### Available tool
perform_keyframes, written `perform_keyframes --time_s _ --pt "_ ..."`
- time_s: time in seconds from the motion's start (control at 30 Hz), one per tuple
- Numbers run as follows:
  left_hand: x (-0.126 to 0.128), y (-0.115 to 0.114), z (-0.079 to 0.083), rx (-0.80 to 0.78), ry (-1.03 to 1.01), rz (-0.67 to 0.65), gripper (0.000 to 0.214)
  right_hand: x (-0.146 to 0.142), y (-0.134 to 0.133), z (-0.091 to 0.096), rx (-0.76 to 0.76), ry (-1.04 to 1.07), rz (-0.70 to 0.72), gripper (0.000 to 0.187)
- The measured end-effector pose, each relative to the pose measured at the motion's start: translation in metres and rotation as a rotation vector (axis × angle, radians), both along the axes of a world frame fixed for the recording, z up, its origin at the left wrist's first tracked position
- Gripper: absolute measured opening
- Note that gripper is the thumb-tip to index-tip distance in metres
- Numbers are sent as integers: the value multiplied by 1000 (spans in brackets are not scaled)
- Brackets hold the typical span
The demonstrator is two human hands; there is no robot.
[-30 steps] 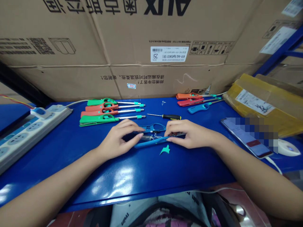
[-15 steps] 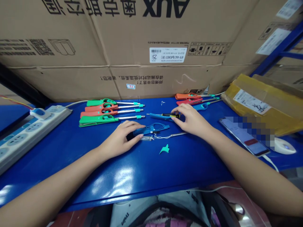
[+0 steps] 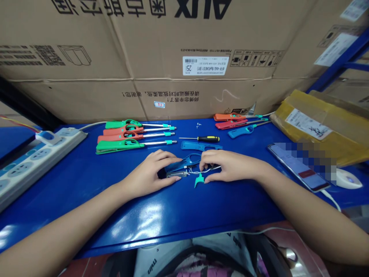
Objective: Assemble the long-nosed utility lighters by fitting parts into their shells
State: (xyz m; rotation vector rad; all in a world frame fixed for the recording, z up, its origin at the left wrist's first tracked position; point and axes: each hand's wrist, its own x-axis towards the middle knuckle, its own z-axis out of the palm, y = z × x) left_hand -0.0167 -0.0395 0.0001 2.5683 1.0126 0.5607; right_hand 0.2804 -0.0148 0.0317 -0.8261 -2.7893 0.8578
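Note:
My left hand (image 3: 154, 171) curls around a blue lighter casing half (image 3: 174, 165) and a clear fuel tank (image 3: 174, 174), its thumb along the tank's near side. White wires (image 3: 193, 171) run from the tank toward a thin metal tube, mostly covered by my right hand (image 3: 223, 166). A teal trigger (image 3: 199, 180) touches that hand's bent index finger and thumb, which appear to pinch it. Just beyond the hands lies the other blue casing half (image 3: 198, 146). Farther back rests a black-and-yellow screwdriver (image 3: 208, 139), its tip to the left.
Several green and red lighters (image 3: 123, 145) lie in a row at left. More lighters (image 3: 230, 125) lie at back right. A power strip (image 3: 37, 163) flanks the left side; a phone (image 3: 298, 167), white mouse-like device (image 3: 348, 179) and yellow-taped parcel (image 3: 308, 127) sit at right. Cardboard (image 3: 155, 98) stands behind.
My right hand has let go of the screwdriver, now lying on the table, and come nearer to the teal trigger, which has turned. My left hand has shifted slightly nearer with the casing.

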Motion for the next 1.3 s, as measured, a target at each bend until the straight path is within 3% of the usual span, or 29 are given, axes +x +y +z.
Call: perform_keyframes --time_s 0.17,0.5,0.7,0.9,1.3 --pt "3 -4 2 -9 -23 -39 44 9 2 5 42 -26 -29 5" --pt "5 -9 4 -44 -125 -30 26 10 2 7 117 33 -131 8" --pt "6 -8 4 -25 -129 -65 21 9 5 5 196 171 -101 13" --pt "7 -8 4 31 -151 -76 12 11 4 8 123 104 -46 20" --pt "5 -7 4 77 -69 -71 20 15 4 11 89 76 -42 9"
